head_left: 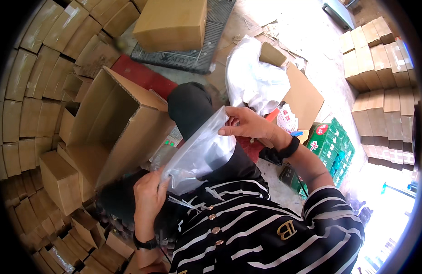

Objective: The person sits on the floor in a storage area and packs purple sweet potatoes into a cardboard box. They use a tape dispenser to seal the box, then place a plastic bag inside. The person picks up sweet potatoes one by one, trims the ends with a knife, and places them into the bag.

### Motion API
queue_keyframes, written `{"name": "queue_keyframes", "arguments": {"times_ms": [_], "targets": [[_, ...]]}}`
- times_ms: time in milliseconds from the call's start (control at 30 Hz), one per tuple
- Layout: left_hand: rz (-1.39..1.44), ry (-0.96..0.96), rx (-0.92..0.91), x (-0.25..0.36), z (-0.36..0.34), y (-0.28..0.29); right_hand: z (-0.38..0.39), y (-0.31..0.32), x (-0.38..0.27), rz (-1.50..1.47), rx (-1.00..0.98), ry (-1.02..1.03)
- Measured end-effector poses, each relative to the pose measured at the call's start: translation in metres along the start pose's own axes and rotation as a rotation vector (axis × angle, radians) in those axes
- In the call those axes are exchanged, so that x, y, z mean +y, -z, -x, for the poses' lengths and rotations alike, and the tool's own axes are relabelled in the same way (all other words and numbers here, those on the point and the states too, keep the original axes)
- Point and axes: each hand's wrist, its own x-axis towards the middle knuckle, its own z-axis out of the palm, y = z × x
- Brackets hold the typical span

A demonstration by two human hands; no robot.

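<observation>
- Bag [197, 157] over the lap [240, 165], long axis near-left to far-right.
- Left fingers [163, 188] pinched on its near end (nearer the carton [140, 128]).
- Right fingers [230, 131] pinched on its far end.

Both hands are up in front of the torso [247, 223], well apart, each in a pinch grip. Left hand [148, 192]: nearer the body, thumb set against bent fingers. Left forearm [145, 227] points forward, with a black band at the wrist. Right hand [251, 123]: farther forward, thumb and index finger drawn together. Right forearm [310, 166] angles inward from a bent elbow; its wrist is likewise banded. One knee [188, 102] is bent forward.
</observation>
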Motion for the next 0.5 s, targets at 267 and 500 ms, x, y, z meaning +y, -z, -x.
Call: {"name": "queue_keyframes", "arguments": {"times_ms": [267,500], "targets": [[-0.134,-0.190,0.253,-0.001,0.026,0.017,-0.009,-0.016,0.007,0.236,-0.040,0.421],[-0.400,-0.307,0.532,0.028,0.082,0.049,0.022,0.012,-0.079,-0.304,-0.170,0.259]]}}
